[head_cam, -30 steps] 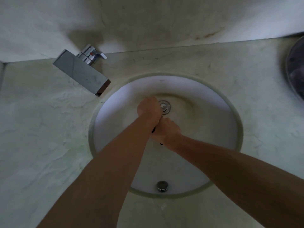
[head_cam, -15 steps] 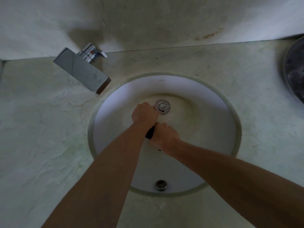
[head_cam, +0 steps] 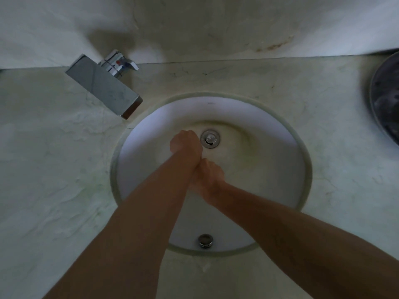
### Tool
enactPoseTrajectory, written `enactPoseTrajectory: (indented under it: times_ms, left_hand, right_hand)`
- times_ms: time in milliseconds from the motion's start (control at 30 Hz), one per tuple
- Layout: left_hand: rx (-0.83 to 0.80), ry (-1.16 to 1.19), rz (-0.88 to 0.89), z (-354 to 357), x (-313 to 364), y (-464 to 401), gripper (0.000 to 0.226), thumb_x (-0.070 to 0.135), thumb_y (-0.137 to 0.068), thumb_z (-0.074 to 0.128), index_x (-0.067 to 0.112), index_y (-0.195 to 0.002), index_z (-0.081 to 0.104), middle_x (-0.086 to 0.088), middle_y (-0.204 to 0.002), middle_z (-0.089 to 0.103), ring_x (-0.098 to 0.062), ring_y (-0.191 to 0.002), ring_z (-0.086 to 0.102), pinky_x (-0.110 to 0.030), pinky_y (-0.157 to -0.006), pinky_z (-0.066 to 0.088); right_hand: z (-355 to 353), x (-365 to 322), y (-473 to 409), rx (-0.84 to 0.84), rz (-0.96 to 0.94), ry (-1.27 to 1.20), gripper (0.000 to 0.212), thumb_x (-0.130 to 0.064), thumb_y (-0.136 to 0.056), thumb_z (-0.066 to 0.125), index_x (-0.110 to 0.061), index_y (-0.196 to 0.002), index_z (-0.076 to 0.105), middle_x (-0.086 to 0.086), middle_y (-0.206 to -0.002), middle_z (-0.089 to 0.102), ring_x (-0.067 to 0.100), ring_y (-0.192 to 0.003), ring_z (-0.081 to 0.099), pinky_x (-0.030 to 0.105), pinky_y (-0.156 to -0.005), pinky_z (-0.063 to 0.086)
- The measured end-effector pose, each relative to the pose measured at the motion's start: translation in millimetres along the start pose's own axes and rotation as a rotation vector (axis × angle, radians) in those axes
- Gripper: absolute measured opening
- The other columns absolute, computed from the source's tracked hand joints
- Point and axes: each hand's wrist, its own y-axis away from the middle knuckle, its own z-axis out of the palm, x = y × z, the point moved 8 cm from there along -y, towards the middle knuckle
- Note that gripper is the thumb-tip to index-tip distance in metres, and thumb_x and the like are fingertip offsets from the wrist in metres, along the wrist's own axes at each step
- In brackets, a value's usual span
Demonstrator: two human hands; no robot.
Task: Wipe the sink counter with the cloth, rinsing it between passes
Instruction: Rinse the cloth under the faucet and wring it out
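Both of my hands are down in the white round sink (head_cam: 280,130), fists pressed together just left of the drain (head_cam: 209,139). My left hand (head_cam: 185,143) is curled into a fist, farther from me. My right hand (head_cam: 210,178) is curled right behind it, touching the left wrist. The dark cloth is squeezed inside the two fists and does not show now. The pale marbled counter (head_cam: 54,169) surrounds the basin.
A chrome box-shaped faucet (head_cam: 103,85) with its lever handle juts over the basin's upper left rim; no water stream is visible. An overflow fitting (head_cam: 205,241) sits on the near basin wall. A dark round object (head_cam: 386,100) lies at the counter's far right edge.
The two fists have shifted slightly left of the drain and closed tighter together. The dark strip of cloth seen between them earlier is now covered.
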Motion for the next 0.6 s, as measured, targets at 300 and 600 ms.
enactPoseTrajectory:
  times_ms: [300,600]
  left_hand:
    - [0.096,0.492,-0.023,-26.4,1.7,28.9,0.028,0.027,-0.098,0.058,0.009,-0.076,0.061,-0.008,-0.078,0.063,-0.028,-0.081,0.068,-0.032,-0.063,0.043]
    - [-0.135,1.302,-0.107,-94.4,-32.1,104.5,0.083,0.077,-0.056,0.077,0.029,-0.121,0.06,0.003,-0.125,0.061,-0.018,-0.11,0.063,-0.039,-0.094,0.057]
  right_hand:
    - [-20.4,22.9,16.7,-0.051,0.093,-0.099,0.033,-0.021,-0.088,0.062,-0.012,-0.117,0.049,0.006,-0.099,0.064,0.026,-0.09,0.068,0.033,-0.062,0.046]
    - [-116.5,31.2,84.8,0.244,0.02,-0.325,0.034,-0.019,-0.08,0.07,-0.017,-0.112,0.058,-0.005,-0.078,0.063,0.012,-0.065,0.06,0.022,-0.051,0.043]
